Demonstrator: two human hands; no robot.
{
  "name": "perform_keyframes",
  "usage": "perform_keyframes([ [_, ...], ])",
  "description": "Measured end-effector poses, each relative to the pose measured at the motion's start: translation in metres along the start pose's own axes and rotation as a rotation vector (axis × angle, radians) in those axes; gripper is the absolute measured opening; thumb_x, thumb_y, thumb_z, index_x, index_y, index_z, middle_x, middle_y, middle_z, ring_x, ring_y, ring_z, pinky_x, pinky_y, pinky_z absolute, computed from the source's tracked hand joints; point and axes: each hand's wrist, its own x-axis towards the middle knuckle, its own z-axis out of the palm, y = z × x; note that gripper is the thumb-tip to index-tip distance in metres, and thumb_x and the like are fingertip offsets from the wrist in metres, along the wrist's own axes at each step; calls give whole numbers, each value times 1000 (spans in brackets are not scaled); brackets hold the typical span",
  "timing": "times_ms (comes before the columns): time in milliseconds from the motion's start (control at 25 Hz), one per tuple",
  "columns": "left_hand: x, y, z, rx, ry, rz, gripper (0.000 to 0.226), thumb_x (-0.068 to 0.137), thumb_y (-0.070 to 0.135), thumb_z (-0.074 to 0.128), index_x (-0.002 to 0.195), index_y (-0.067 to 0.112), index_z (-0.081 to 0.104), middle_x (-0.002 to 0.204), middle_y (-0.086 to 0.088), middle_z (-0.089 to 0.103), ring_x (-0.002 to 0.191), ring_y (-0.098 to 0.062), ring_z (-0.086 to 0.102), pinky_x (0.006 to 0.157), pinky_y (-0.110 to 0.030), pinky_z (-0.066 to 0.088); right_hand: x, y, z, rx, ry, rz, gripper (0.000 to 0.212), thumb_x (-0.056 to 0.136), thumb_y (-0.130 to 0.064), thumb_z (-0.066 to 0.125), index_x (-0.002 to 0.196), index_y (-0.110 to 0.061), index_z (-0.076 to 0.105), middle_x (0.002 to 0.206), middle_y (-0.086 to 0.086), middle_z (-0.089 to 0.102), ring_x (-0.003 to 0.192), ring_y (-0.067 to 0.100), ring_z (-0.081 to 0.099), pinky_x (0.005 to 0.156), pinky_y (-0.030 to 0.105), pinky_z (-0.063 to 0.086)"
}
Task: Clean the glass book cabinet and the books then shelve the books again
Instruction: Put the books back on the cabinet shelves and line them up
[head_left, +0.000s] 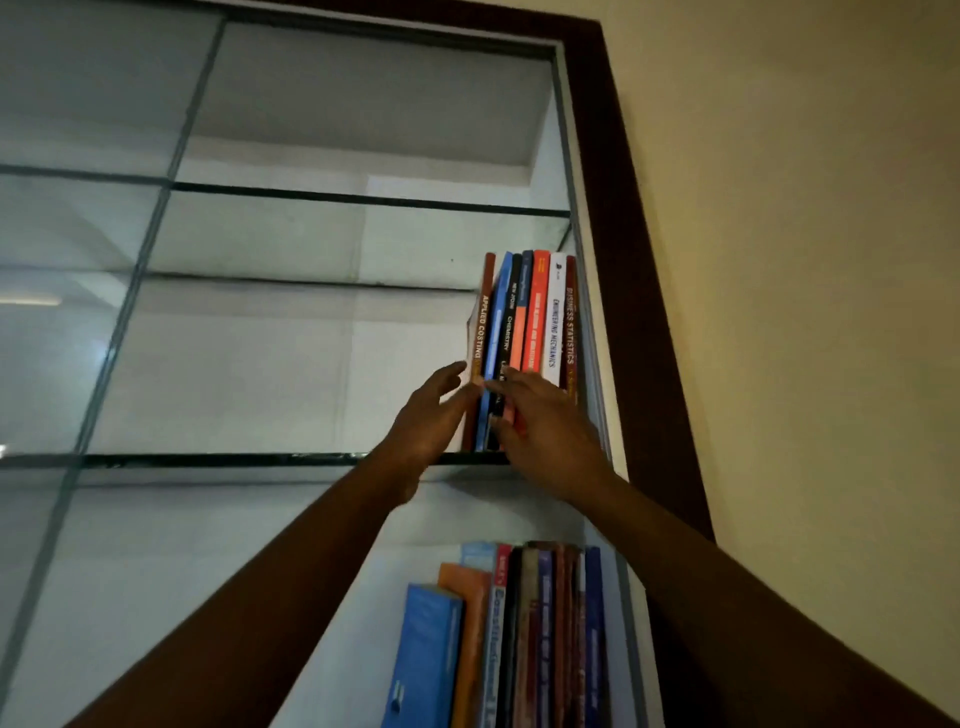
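Both hands reached up to a row of books (540, 322) standing upright at the right end of a glass shelf (208, 460) in the cabinet (628, 218). The left hand (431, 413), fingers straight, touched the outermost brown book (484, 322). The right hand (548, 434) pressed extended fingers on the neighbouring spines.

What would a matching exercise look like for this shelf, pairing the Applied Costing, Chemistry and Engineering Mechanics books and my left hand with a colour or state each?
Things:
1. Applied Costing book
2. Chemistry book
3. Engineering Mechanics book
4. left hand

Colour or state:
A. white spine
B. open, fingers straight
C. brown spine
D. black spine

Pairs: 1-C, 2-D, 3-A, 4-B.
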Motion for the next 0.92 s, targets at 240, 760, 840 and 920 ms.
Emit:
perform_keyframes([
  [240, -171, -33, -60, 454, 119, 29, 29, 90, 31, 55, 118, 33, 58, 118, 29, 51, 104, 28, 40, 80, 7, 27, -118, -43, 21, 541, -220, 51, 38, 91, -21, 55, 128, -17, 53, 123, -9, 48, 120, 7, 42, 96, 8, 23],
  [760, -631, -8, -235, 489, 517, -1017, 15, 89, 21, 60, 104, 20, 58, 107, -3, 62, 107, -8, 58, 85, -10, 44, -348, -352, 128, 1122, -1390, -27, 32, 94, -24, 55, 126, -27, 54, 128, -8, 53, 113, 8, 52, 79, 14, 38],
  [840, -694, 22, -265, 547, 620, -1126, 32, 87, 45, 57, 107, 20, 57, 115, 0, 60, 100, 15, 53, 92, -8, 40, -376, -429, 134, 1219, -1526, -35, 33, 94, -25, 54, 127, -27, 54, 120, -7, 54, 110, 9, 53, 83, 17, 42],
  [920, -743, 61, -294, 606, 776, -1126, 48, 86, 57, 53, 112, 16, 57, 112, 5, 57, 101, 8, 53, 81, -3, 39, -398, -511, 130, 1329, -1640, 7, 36, 96, -18, 51, 132, -19, 49, 116, -4, 53, 114, 11, 51, 82, 15, 43],
])
